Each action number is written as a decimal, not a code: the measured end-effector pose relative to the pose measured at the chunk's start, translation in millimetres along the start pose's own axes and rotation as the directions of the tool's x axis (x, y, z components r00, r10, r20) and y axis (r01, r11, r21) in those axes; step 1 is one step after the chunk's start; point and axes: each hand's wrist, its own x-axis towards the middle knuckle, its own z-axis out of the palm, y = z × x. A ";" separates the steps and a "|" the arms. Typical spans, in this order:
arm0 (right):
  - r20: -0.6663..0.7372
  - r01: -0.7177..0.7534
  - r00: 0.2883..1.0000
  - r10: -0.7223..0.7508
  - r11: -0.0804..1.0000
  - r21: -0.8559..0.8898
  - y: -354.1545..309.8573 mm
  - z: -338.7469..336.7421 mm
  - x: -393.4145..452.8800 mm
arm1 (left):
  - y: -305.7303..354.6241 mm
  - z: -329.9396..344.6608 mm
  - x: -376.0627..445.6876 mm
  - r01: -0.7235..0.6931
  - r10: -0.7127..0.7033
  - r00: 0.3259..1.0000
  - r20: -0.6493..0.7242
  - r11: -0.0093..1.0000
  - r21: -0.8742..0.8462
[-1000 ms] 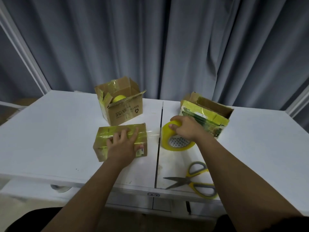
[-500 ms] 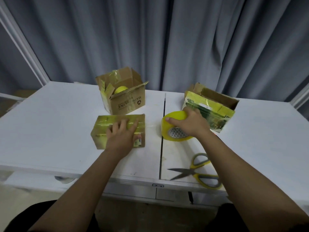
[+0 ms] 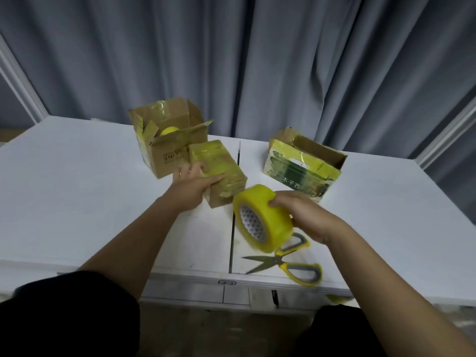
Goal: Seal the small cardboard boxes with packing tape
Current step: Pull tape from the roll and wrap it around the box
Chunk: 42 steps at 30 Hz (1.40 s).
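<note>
Head view: a white table (image 3: 77, 191) in front of grey curtains, with 3 cardboard boxes, 1 tape roll and scissors.
Left hand: the left hand (image 3: 192, 188) grips the taped box (image 3: 217, 173) from its near left side, thumb on top and fingers curled round the far edge, holding it tilted and turned end-on to the person.
Right hand: the right hand (image 3: 300, 215) grips the tape roll (image 3: 262, 217), fingers wrapped over its outer band, lifting it clear of the table just beside the box's near end.
Taped box: mid-table by the seam, already glossy with yellowish tape on top; its near brown end looks only partly covered.
Open box: the open box (image 3: 170, 143) stands just behind the taped one, flaps up, something yellow inside; it is not yet sealed.
Printed box: the printed box (image 3: 301, 167) sits to the right, well apart, its top flap open.
Scissors: the scissors (image 3: 286, 261) lie at the near edge, partly under the raised roll.
Step in hand: probably running a strip over the box's next face.
Doing it well: find the free tape end, which I cannot make out here; press it flat on 1 face, keep the left grip firm, pull the roll taut across the edge, then smooth it before cutting.
Risk: slack tape wrinkles or sticks to itself.
</note>
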 end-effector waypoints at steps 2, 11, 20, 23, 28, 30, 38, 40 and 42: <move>0.050 -0.002 0.999 -0.005 0.990 0.141 1.0 16.6 -6.5 | 5.7 -6.3 11.0 -0.009 0.010 0.998 0.056 1.000 -0.021; -0.032 0.043 0.999 -0.033 0.923 0.383 16.4 86.4 -21.9 | 32.3 -24.1 -48.3 0.227 -0.301 0.954 0.013 0.690 -0.688; -0.124 0.165 0.980 -0.158 0.985 0.049 19.1 93.3 -8.9 | 61.3 -34.5 -124.0 0.402 -0.306 0.907 0.288 0.435 -0.806; -0.284 0.321 0.849 -0.445 0.862 -0.391 11.0 68.2 18.7 | 49.0 -35.9 -130.6 0.429 -0.344 0.887 0.307 0.368 -0.825; 0.208 0.404 0.885 -0.417 0.464 -0.788 0.3 77.7 75.9 | 36.1 -36.8 -132.7 0.440 -0.401 0.867 0.295 0.341 -0.831; 0.219 0.357 0.908 -0.357 0.387 -0.850 3.1 80.3 85.1 | 31.1 -37.1 -133.6 0.426 -0.418 0.870 0.261 0.370 -0.826; 0.140 0.259 0.951 -0.274 0.466 -0.846 5.9 88.4 91.6 | 34.0 -27.7 -126.5 0.419 -0.509 0.850 0.135 0.499 -0.758; 0.152 0.263 0.957 -0.247 0.517 -0.815 1.4 89.9 90.6 | 38.5 -25.0 -125.6 0.415 -0.521 0.847 0.102 0.531 -0.739; 0.144 0.289 0.954 -0.263 0.678 -0.676 -4.3 88.1 83.9 | 39.7 -25.4 -124.3 0.418 -0.530 0.843 0.090 0.541 -0.730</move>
